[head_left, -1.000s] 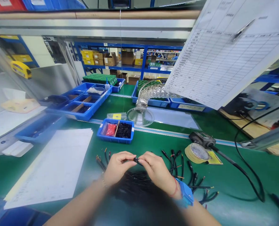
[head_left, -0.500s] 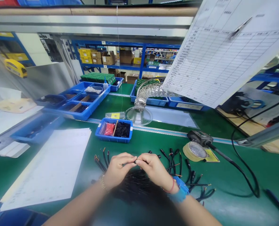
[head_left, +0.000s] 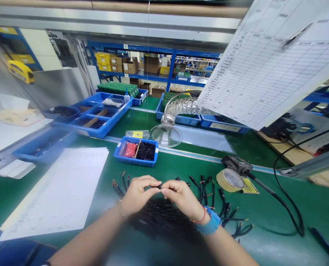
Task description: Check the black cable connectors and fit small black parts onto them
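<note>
My left hand (head_left: 139, 194) and my right hand (head_left: 181, 197) meet above the green bench, fingertips pinched together. Between them is a small black part (head_left: 159, 186), mostly covered by the fingers, so its exact kind is hidden. Beneath the hands lies a heap of short black cables (head_left: 160, 218). More short black cables with bare copper-coloured ends (head_left: 227, 212) are spread to the right, and a few cable ends (head_left: 124, 181) show left of my left hand. Beyond the hands stands a small blue bin (head_left: 135, 161) with a red packet (head_left: 131, 149) and black rings (head_left: 146, 151).
White papers (head_left: 61, 192) lie at left. A clear funnel hood (head_left: 166, 136) on a foil duct (head_left: 185, 106) stands behind the bin. A tape roll (head_left: 230, 180) and a corded black device (head_left: 236, 164) sit at right. A printed sheet (head_left: 253, 74) hangs upper right.
The hands stay together in nearly the same place, fingers slightly shifted, and a little more of the black part shows. The whole view has moved slightly with the head.
</note>
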The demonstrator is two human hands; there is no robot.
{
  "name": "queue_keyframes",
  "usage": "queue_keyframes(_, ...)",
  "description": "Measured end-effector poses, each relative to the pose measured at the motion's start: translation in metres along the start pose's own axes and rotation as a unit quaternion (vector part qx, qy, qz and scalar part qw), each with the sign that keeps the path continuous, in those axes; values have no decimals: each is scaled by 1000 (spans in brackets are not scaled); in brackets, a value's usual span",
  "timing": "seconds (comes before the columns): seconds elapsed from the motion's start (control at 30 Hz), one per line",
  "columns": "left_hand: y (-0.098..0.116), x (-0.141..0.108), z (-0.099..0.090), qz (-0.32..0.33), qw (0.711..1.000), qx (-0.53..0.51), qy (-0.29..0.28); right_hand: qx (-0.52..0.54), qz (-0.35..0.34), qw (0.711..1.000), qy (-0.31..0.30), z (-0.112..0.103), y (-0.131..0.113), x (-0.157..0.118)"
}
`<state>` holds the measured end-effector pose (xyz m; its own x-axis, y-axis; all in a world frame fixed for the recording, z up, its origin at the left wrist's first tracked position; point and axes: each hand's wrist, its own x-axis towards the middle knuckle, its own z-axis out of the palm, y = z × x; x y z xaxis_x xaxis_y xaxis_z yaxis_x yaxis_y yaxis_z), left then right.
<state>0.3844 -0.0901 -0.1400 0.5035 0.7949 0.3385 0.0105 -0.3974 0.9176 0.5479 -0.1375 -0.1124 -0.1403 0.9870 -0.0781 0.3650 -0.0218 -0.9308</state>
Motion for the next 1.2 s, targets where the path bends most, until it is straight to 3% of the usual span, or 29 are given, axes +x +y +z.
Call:
queue_keyframes(0.47,0,-1,-6,25,996,37,-71,-18,-29,999,-14,2,0,0)
queue_keyframes(0.7,4,-2,-3,61,993,65,-80,26,44,998,-30,4,1,-2)
queue_keyframes(0.77,-1,-1,-2,64,992,75,-79,-34,15,998,-43,-1,3,4)
queue_keyframes(0.83,-11,3,-1,63,992,102,-49,-167,-53,984,-31,-9,9,17)
queue_keyframes(0.9,-21,7,-2,62,987,151,3,-311,-100,945,14,-20,20,34)
queue_keyframes(0.97,-27,10,-5,55,978,192,60,-394,-96,912,60,-31,36,49)
queue_keyframes(1.1,-28,9,-6,26,973,214,82,-414,-86,902,92,-46,56,58)
queue_keyframes(1.2,-21,12,-6,-7,974,212,75,-407,-113,898,127,-62,40,49)
